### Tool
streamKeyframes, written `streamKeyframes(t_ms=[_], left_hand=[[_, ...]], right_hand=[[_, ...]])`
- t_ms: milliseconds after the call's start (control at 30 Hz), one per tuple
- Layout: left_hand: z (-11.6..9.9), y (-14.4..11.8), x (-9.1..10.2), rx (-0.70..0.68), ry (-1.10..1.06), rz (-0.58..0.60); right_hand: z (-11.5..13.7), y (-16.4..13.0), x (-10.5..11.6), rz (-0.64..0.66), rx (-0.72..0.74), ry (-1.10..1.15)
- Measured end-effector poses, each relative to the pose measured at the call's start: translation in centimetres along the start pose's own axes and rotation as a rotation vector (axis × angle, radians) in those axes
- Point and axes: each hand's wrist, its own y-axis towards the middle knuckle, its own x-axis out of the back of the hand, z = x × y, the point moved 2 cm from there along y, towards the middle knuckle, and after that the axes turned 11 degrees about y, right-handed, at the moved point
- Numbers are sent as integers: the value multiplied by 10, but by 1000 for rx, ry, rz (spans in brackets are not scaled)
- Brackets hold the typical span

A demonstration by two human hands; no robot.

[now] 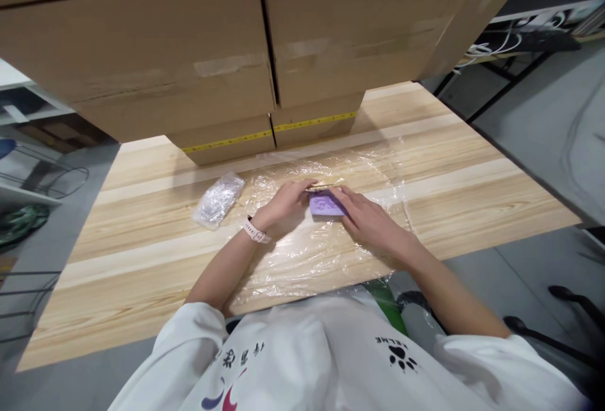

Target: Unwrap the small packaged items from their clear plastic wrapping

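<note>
A small purple box point(327, 205) with a darker printed pattern rests on a wide sheet of clear plastic film point(307, 260) spread over the wooden table. My left hand point(286, 208), with a pale band on the wrist, grips the box at its far left side, fingers curled in. From the other side my right hand point(371, 220) holds the box's right edge, its fingertips over the top. Both thumbs are partly hidden. Left of the film lies a packet wrapped in crinkled clear plastic point(218, 200); its contents cannot be made out.
Large cardboard boxes point(151, 58) stand stacked across the table's far side. Yellow measuring tape point(314, 122) runs along their lower face. The wooden tabletop point(118, 285) ends close to my body. Cables point(491, 48) hang at a desk on the right.
</note>
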Motion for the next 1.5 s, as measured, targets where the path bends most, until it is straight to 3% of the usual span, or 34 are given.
streamKeyframes(t_ms=[133,233,300,367,500,600,733,833,967,1033,1100,1167,1267,1367,1500], left_hand=[[11,2,26,161,-80,-73],[13,1,34,353,-391,-189],[9,0,28,419,-613,-262],[2,0,16,465,-747,-295],[-15,-4,-9,521,-843,-300],[-23,-8,-18,513,-881,-355],[-27,-10,-20,422,-938,-250],[-21,-8,-16,420,-912,-279],[-7,-4,9,423,-840,-449],[-4,-5,29,371,-803,-438],[-4,-12,47,294,-723,-281],[-5,-22,58,225,-586,-19],[-2,-38,59,139,-304,286],[6,-45,51,28,-56,337],[18,-43,42,-31,124,365]], right_hand=[[-4,4,9,-111,-82,221],[-9,13,17,-308,-265,773],[-8,24,14,-368,-330,1169],[-3,37,3,-375,-359,1420],[8,54,-27,-427,-434,1575],[11,57,-41,-470,-474,1545],[11,56,-46,-475,-452,1429],[11,53,-47,-444,-399,1333],[14,41,-33,-389,-299,1052],[15,31,-16,-312,-228,857],[11,19,1,-216,-166,706],[1,9,16,-147,-129,608],[-22,-3,24,-124,-118,476],[-40,-8,19,-79,-106,346],[-47,-8,10,-38,-88,241]])
